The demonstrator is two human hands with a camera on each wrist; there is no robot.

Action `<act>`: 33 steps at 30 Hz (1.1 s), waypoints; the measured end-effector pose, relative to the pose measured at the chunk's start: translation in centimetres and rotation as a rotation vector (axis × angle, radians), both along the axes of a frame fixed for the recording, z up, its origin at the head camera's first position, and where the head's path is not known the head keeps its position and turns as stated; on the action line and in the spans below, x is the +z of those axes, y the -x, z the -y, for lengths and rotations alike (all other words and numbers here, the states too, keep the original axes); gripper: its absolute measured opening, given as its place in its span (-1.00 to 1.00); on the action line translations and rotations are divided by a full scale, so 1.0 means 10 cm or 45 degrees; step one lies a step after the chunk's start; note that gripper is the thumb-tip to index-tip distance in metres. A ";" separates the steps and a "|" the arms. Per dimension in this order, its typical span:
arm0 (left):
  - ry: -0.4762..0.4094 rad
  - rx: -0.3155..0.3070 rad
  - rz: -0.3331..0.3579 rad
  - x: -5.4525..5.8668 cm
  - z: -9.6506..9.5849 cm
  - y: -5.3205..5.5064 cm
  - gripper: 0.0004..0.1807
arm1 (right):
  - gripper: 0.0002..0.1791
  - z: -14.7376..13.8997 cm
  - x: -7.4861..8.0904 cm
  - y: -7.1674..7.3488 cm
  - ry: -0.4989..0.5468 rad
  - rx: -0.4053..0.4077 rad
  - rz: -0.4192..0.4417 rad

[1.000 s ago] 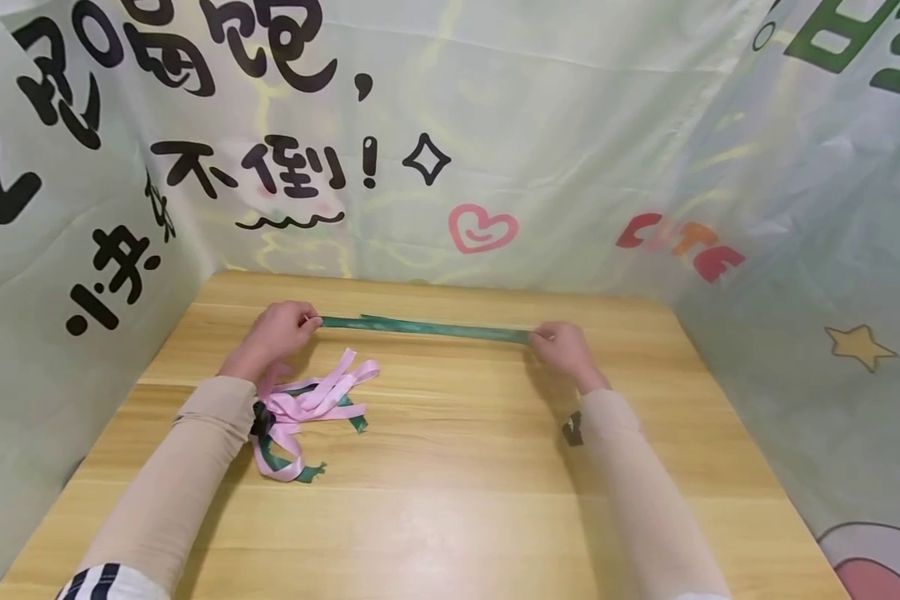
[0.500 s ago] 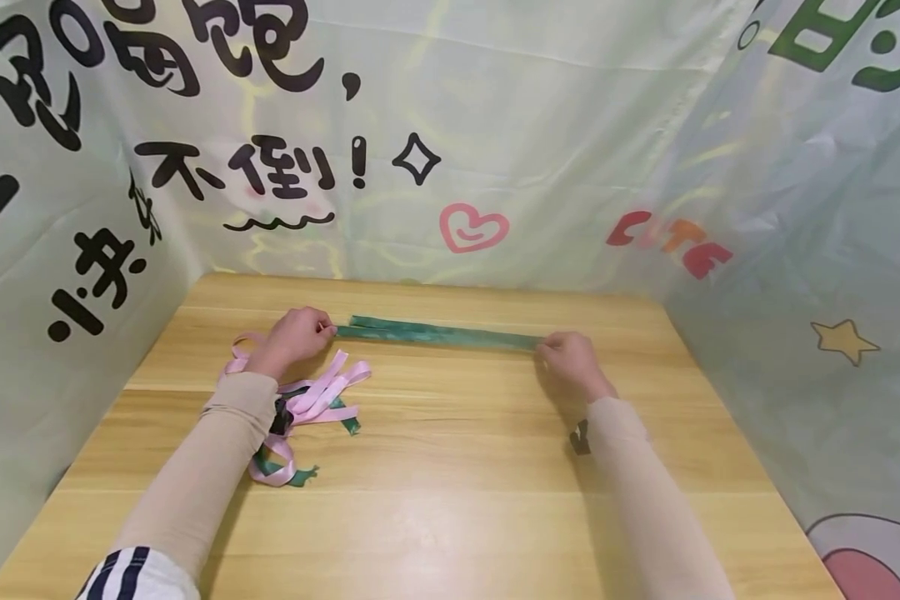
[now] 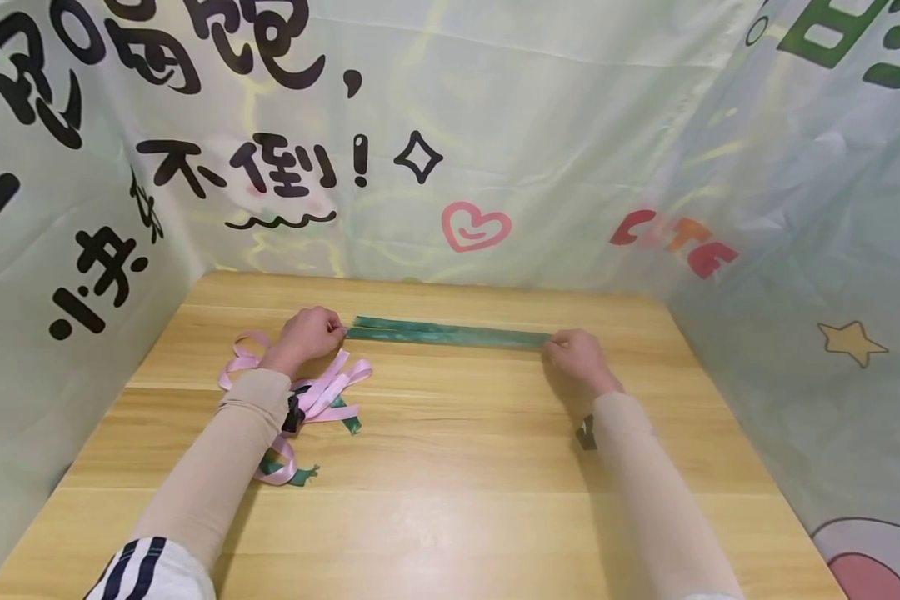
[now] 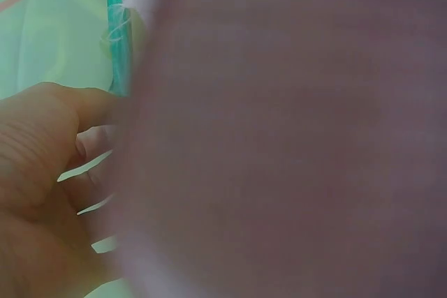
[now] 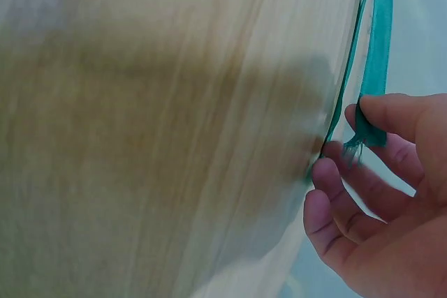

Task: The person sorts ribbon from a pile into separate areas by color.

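Note:
A green ribbon (image 3: 480, 337) stretches left to right across the back of the table between both hands. My left hand (image 3: 311, 337) pinches its left end. My right hand (image 3: 577, 358) pinches the other end between thumb and finger; in the right wrist view that ribbon end (image 5: 370, 130) is frayed. A second green strip (image 3: 390, 322) runs along the held one, its left end loose just right of my left hand. Pink ribbon (image 3: 333, 392) lies in a tangle under my left wrist, mixed with green pieces (image 3: 348, 417). A blurred brownish-pink surface blocks most of the left wrist view.
The wooden table (image 3: 450, 500) meets printed fabric walls (image 3: 555, 150) at the back and sides. Pink loops (image 3: 243, 354) lie left of my left hand. Small dark pieces sit by each wrist, such as the one at the right cuff (image 3: 587, 433).
Both hands have moved slightly right, drawing the held green ribbon along beside the second strip. Pink loops now show left of my left hand. The head view has shifted a little.

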State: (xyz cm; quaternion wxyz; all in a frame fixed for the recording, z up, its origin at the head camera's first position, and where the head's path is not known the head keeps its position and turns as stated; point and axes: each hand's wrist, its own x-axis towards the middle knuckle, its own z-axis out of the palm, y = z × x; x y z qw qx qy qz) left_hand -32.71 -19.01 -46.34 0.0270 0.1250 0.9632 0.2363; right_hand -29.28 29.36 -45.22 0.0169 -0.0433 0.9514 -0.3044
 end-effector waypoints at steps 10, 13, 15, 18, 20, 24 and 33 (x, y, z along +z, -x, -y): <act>0.009 0.021 0.019 -0.01 -0.02 0.02 -0.78 | -0.71 -0.03 -0.04 0.05 -0.036 -0.030 -0.006; 0.011 0.030 0.021 0.00 -0.02 0.01 -0.79 | -0.72 -0.02 -0.04 0.07 -0.054 0.000 -0.035; 0.012 0.036 0.020 0.00 -0.01 0.01 -0.79 | -0.70 -0.01 -0.03 0.09 -0.062 0.020 -0.047; 0.021 0.043 0.024 -0.01 0.01 0.01 -0.79 | -0.69 0.00 -0.03 0.12 -0.067 0.043 -0.042; 0.030 0.040 0.029 -0.02 0.01 0.02 -0.79 | -0.71 0.00 -0.02 0.12 -0.064 0.036 -0.034; 0.033 0.035 0.037 -0.02 -0.02 0.03 -0.79 | -0.72 -0.01 -0.02 0.12 -0.042 -0.010 -0.013; 0.043 0.040 0.033 0.00 -0.10 0.07 -0.78 | -0.70 -0.08 -0.04 0.12 -0.093 -0.118 0.029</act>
